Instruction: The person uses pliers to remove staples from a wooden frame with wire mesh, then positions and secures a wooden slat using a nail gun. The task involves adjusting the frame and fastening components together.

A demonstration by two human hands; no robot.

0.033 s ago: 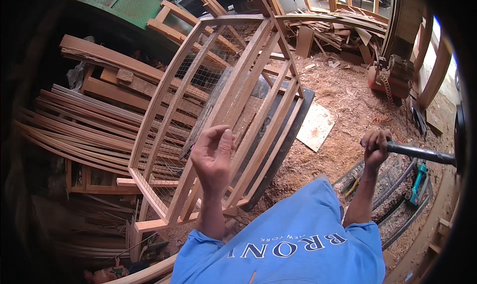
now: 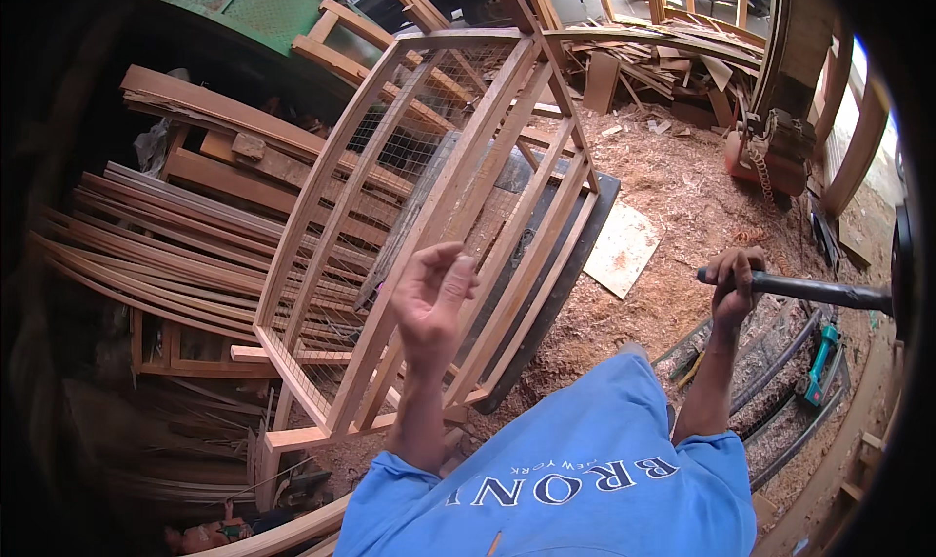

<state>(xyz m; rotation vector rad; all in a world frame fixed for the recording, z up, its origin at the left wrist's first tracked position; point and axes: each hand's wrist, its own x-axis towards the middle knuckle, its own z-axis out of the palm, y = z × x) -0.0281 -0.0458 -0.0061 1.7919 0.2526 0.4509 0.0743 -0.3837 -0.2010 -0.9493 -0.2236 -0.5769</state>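
My left hand [image 2: 429,303] is raised over a slatted wooden frame [image 2: 483,167], palm partly turned up. Its fingers curl in against the thumb, and whatever may lie between them is hidden. Wire mesh [image 2: 390,123] spans the frame's left side, with long rails along the right. Out to the right, my right hand [image 2: 733,286] is wrapped round the black handle of a hammer [image 2: 829,292]. The handle's butt pokes out past the fingers, and the dark head is cut off by the picture's rim.
Under the frame stands a dark-topped table [image 2: 600,206]. Stacked wood strips [image 2: 166,230] lie left. Wood shavings and a pale board [image 2: 622,250] cover the floor. An orange machine [image 2: 765,162] stands at far right; a teal power tool [image 2: 819,367] lies near my right arm.
My left hand has shifted slightly right, its thumb and fingers changing pose a little. The hammer's butt now sticks out farther left of my right hand.
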